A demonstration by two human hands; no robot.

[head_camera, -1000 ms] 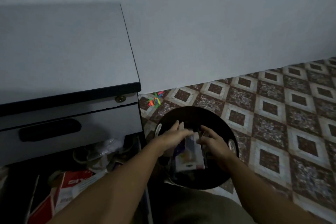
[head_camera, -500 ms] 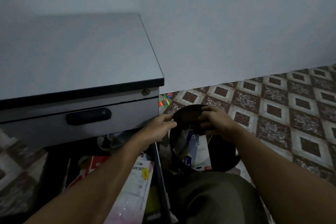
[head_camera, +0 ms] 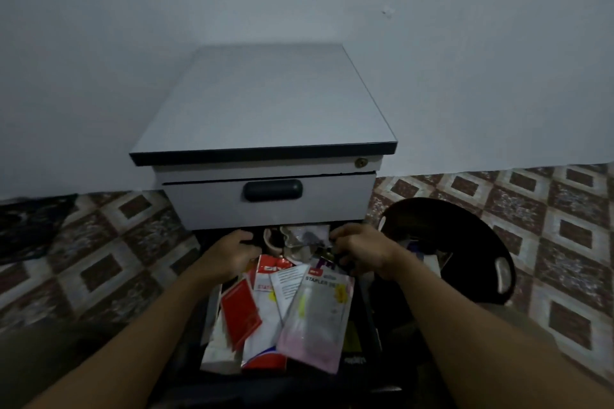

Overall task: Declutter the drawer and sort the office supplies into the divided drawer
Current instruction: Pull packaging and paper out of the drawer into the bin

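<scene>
1. Reaching into the open lower drawer (head_camera: 367, 315) of the grey metal cabinet (head_camera: 265, 103), both hands work at its back edge, under the closed upper drawer with the black oval handle (head_camera: 272, 190).
2. The left hand (head_camera: 232, 254) curls down at the back left corner. I cannot tell what it grips, if anything.
3. The right hand (head_camera: 362, 251) has its fingers bunched near the back right corner, beside the crumpled clear plastic wrap (head_camera: 305, 237). They may be pinching something small and dark, but it is too dim to tell.
4. The supplies are unsorted: a clear pink-tinted stapler-set packet (head_camera: 315, 319), a white-and-red packet (head_camera: 265, 325) and a flat red card packet (head_camera: 241, 315) overlap across the drawer's middle.
5. The dark round plastic tub (head_camera: 491, 242) stands just beside the drawer's right edge, probably kept within reach for discards.
</scene>
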